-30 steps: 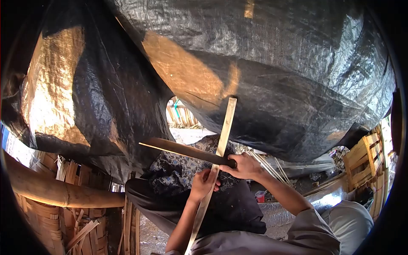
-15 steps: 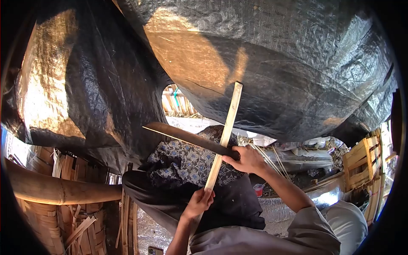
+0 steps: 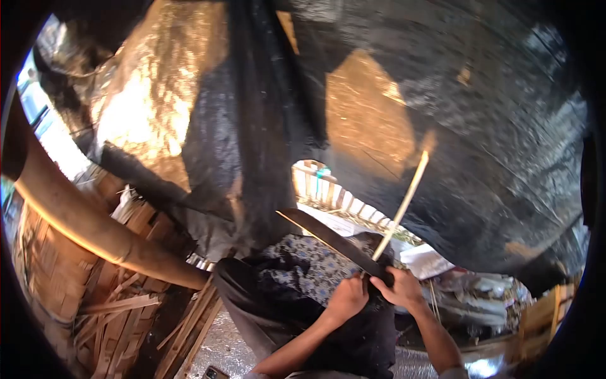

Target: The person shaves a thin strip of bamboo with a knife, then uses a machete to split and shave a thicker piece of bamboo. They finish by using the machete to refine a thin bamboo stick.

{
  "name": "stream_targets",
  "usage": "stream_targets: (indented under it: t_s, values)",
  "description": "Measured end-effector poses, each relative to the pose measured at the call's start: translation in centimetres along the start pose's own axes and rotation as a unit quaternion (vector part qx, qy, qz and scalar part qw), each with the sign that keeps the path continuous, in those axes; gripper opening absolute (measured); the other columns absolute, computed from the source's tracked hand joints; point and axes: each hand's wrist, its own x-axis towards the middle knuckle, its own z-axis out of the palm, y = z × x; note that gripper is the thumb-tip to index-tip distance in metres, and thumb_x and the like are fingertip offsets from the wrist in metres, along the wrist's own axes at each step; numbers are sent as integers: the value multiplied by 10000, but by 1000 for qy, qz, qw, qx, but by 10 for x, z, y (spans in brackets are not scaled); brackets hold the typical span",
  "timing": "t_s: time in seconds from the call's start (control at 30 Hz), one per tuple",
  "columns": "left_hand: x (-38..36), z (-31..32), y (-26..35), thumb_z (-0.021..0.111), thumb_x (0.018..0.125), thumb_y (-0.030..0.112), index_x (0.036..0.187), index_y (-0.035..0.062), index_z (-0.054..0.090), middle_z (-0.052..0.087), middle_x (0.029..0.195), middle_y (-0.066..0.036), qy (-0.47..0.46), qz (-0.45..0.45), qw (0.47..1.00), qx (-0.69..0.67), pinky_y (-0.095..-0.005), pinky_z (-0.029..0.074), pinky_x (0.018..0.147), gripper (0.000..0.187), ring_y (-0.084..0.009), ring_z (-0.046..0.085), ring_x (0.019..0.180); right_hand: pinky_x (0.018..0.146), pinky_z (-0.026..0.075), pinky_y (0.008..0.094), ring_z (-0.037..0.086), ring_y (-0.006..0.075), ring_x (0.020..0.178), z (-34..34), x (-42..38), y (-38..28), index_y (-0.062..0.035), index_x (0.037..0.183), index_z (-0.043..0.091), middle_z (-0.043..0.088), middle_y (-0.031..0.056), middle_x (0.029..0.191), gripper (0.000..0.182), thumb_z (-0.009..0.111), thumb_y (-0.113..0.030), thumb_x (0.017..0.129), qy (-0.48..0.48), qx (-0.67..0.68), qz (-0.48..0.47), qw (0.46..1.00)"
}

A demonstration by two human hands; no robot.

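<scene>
A machete (image 3: 328, 237) lies slantwise across my lap, its broad dark blade pointing up and to the left. My right hand (image 3: 404, 288) is closed around its handle end. Close beside it on the left, my left hand (image 3: 349, 298) is closed on the lower part of a pale bamboo strip (image 3: 407, 196). The strip rises up and to the right from behind the blade, seen nearly edge-on. Its lower end is hidden by the hands and blade. Beneath both is a patterned dark cloth (image 3: 303, 268) spread over my legs.
A dark tarpaulin (image 3: 265, 139) hangs in front. On the left, a thick bamboo pole (image 3: 95, 221) slopes down towards my knee, above split bamboo pieces (image 3: 120, 309). A phone (image 3: 216, 372) lies at the bottom edge. Plastic-wrapped bundles (image 3: 473, 297) sit at right.
My left hand has moved up the strip, close to my right hand and the machete. The strip has turned edge-on. The whole view has shifted and tilted, with things appearing lower and further right.
</scene>
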Motion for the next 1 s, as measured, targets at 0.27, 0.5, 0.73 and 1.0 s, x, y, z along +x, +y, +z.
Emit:
stream_targets:
  t_s: [0.27, 0.5, 0.73, 1.0]
  values:
    - [-37, -70, -32, 451, 926, 313, 949, -37, 550, 609, 766, -110, -248, -272, 893, -259, -299, 464, 637, 364, -184, 592, 688, 617, 502, 449, 608, 412, 703, -4, -8, -15, -81, 922, 639, 608, 255, 702, 583, 572, -620, 711, -3, -67, 60, 996]
    - [-43, -56, -19, 366, 956, 213, 906, -63, 540, 605, 726, -92, -305, -244, 873, -290, -267, 490, 618, 330, -141, 588, 646, 593, 503, 430, 612, 375, 658, -3, -4, -15, -64, 789, 628, 614, 180, 652, 496, 577, -555, 748, 14, -57, 38, 998]
    - [-48, -34, 15, 449, 875, 110, 805, -34, 489, 561, 650, -211, -89, -22, 993, 75, -437, 477, 541, 165, -386, 572, 596, 635, 513, 433, 626, 365, 667, -7, -11, -17, -87, 868, 658, 614, 176, 629, 528, 565, -592, 742, -28, 9, 24, 999]
    - [-47, -18, 28, 410, 897, 150, 872, -2, 427, 549, 740, -279, -81, -81, 981, 154, -494, 456, 525, 155, -436, 559, 622, 686, 513, 442, 629, 379, 726, -6, -19, -24, -79, 933, 660, 628, 205, 702, 601, 526, -632, 740, -27, -61, 14, 998]
